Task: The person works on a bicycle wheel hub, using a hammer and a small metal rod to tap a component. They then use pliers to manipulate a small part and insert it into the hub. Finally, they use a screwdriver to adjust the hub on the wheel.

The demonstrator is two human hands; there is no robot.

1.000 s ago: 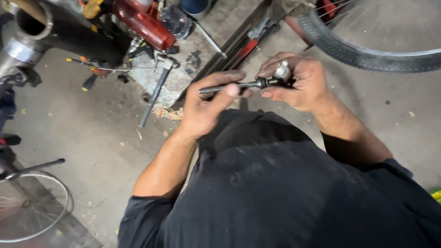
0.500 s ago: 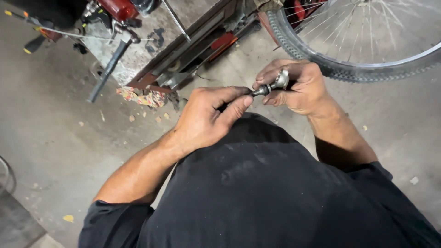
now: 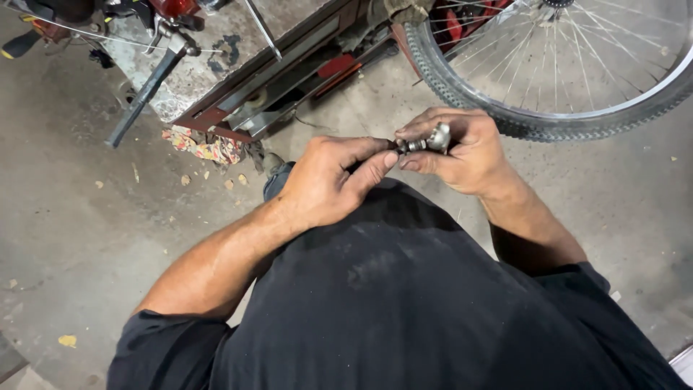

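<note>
Head view, looking down over a dark shirt to both hands, raised in front of the chest above a concrete floor [image 3: 86, 238]. The left hand [image 3: 328, 180] is closed around a slim dark metal rod [image 3: 399, 146], most of which is buried in the fist; thumb and forefinger extend toward the exposed tip, so the fingers [image 3: 375, 167] act as a steadying clamp just behind the working end. The right hand [image 3: 462, 153] closes loosely on a small rounded silver fitting [image 3: 437, 136] seated on that tip, held between thumb and the curled fingertips, a pinch suited to turning a small part rather than bearing load. The two hands meet almost fingertip to fingertip, which keeps the joint between rod and fitting short and visible from above. The rod's long axis runs roughly left to right across the body, tilted slightly upward toward the right hand, with the fitted end pointing to the person's right and a little away. Whether the fitting is threaded on cannot be told at this size. Beyond the fingers lies a bicycle wheel [image 3: 505, 115] with tyre and spokes; ahead and to the left, a worn work surface [image 3: 216, 43] carries a long-handled tool [image 3: 144, 90], with a patterned rag [image 3: 202, 148] on the floor beside it.
</note>
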